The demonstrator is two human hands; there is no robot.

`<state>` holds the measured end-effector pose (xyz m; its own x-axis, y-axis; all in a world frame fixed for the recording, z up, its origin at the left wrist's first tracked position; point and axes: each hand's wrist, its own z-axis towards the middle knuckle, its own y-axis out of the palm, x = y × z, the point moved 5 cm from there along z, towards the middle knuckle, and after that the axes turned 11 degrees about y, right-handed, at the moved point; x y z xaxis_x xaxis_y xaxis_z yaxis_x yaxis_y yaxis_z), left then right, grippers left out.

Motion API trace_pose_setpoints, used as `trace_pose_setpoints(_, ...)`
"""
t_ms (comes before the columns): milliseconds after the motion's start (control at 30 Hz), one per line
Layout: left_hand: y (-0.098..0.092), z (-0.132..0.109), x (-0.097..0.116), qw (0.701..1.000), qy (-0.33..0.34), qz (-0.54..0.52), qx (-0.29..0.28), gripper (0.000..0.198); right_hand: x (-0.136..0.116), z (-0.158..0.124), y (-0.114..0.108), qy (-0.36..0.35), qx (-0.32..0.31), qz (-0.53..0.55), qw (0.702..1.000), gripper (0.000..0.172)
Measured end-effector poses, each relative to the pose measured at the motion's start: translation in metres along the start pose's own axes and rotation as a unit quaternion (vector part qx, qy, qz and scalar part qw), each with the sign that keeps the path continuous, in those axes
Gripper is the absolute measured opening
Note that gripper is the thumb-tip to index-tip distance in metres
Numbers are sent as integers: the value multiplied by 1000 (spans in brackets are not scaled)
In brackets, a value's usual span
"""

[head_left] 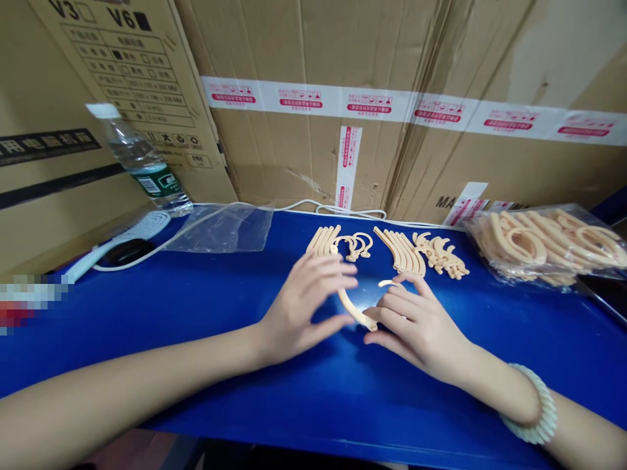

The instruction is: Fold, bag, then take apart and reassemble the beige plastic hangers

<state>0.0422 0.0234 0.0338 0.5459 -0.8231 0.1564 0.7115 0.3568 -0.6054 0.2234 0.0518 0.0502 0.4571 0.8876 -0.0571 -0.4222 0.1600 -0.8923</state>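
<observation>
A curved beige strip (353,312) with a small hole at its end is above the blue table. The thumb and fingers of my right hand (424,326) close on its lower end. A second, smaller curved beige piece (386,283) pokes out from between the upper fingers of that hand. My left hand (294,310) has its fingers stretched and the thumb apart, beside the strip's upper part, which they partly hide. Just beyond the hands lie two rows of curved strips, one on the left (323,240) and one on the right (404,251).
Thin hooked pieces (360,245) and a pile of small curved pieces (443,254) lie by the rows. A plastic bag of beige parts (543,245) sits right. A water bottle (147,166), clear bag (225,228), white cable (147,257) and black object (128,250) are left. Cardboard boxes (294,156) stand behind.
</observation>
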Motion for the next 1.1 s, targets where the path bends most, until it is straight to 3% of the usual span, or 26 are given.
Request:
trace_pose_setpoints(67, 7, 0, 15, 994, 90, 29, -63, 30, -3, 0, 1, -5, 8, 2, 1000, 29)
trace_pose_setpoints(133, 10, 0, 23, 987, 129, 48, -79, 19, -6, 0, 1, -11, 20, 3, 1000, 29)
trace_pose_setpoints(367, 11, 1, 25, 988, 117, 76, -70, 18, -12, 0, -2, -16, 37, -14, 999, 30)
trace_pose_setpoints(667, 24, 0, 22, 978, 109, 105, -144, 30, -14, -1, 2, -50, 53, -18, 997, 29)
trace_pose_setpoints(867, 20, 3, 25, 977, 126, 108, -136, 30, -12, -1, 3, 2, 25, 83, 996, 26)
trace_pose_setpoints(933, 15, 6, 29, 972, 158, 122, -124, 30, -9, 0, 2, 19, 23, 126, 992, 24)
trace_pose_setpoints(1100, -3, 12, 24, 962, 213, 133, -108, 28, 17, 5, -5, 86, 63, 199, 974, 17)
